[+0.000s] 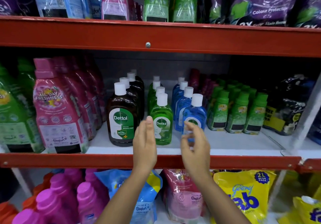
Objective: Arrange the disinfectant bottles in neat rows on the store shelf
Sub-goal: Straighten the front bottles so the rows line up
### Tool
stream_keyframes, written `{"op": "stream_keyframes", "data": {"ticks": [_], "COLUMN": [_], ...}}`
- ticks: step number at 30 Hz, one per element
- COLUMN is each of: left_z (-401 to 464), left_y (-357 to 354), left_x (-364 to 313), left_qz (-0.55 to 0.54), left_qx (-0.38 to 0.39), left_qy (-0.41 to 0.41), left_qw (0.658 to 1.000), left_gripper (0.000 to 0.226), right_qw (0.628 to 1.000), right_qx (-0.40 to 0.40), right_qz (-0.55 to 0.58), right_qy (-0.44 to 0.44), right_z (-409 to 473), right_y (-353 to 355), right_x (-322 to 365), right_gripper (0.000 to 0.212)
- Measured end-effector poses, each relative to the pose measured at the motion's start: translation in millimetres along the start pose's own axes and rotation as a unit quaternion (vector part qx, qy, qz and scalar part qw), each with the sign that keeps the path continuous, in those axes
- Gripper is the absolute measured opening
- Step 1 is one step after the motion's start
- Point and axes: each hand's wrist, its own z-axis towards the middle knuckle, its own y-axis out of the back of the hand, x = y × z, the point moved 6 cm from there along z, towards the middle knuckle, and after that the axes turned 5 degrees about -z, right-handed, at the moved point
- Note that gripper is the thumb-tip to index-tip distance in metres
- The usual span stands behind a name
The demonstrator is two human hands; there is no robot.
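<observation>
Three rows of white-capped disinfectant bottles run front to back on the middle shelf point(225, 144). The brown bottles point(121, 119) form the left row, the green bottles point(162, 119) the middle row, the blue bottles point(195, 112) the right row. My left hand point(145, 142) is raised flat, fingers together, just left of the front green bottle and holds nothing. My right hand point(194, 145) hovers in front of the front blue bottle with fingers loosely curled and apart. It covers the bottle's lower label; I cannot tell whether it touches it.
Pink softener bottles point(59, 109) and green ones stand left of the brown row. Small green bottles point(238, 114) and dark pouches stand to the right. Red shelf rails point(156, 36) run above and below. Pouches and pink bottles fill the lower shelf.
</observation>
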Motion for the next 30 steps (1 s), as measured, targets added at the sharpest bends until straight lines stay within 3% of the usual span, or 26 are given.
{"op": "stream_keyframes", "data": {"ticks": [2,3,6,9,13,22,30], "left_z": [-8.3,-9.9,-9.6,-5.3,-3.3,-4.9,-4.7], "left_y": [-14.7,-26.8,-70.7,-95.5,-103.3,-95.3,-95.3], "left_x": [-4.6,-6.7,-9.0,6.2,22.7,27.9,31.0], "left_qz": [-0.003,-0.017,-0.018,0.002,-0.04,-0.033,-0.023], "left_qx": [0.007,0.047,0.198,0.242,0.225,0.18,0.171], "left_qy": [-0.053,-0.052,0.019,0.138,0.195,0.17,0.174], "left_qw": [0.999,0.997,0.98,0.96,0.954,0.968,0.97], "left_gripper": [0.042,0.044,0.071,0.105,0.132,0.131,0.124], "right_qw": [0.996,0.995,0.996,0.991,0.986,0.957,0.956], "right_qx": [-0.089,-0.099,-0.022,0.069,0.123,0.204,0.201], "right_qz": [0.004,0.008,0.008,0.017,0.03,0.126,0.134], "right_qy": [-0.011,-0.029,-0.091,-0.112,-0.104,-0.164,-0.168], "right_z": [-3.2,-1.8,7.7,15.9,19.8,36.7,36.4], "right_y": [22.8,28.3,26.2,21.9,26.5,20.8,20.4], "right_x": [-10.6,-19.2,-37.6,-37.9,-39.1,-49.1,-52.1], "right_gripper": [0.037,0.039,0.046,0.04,0.048,0.056,0.058]}}
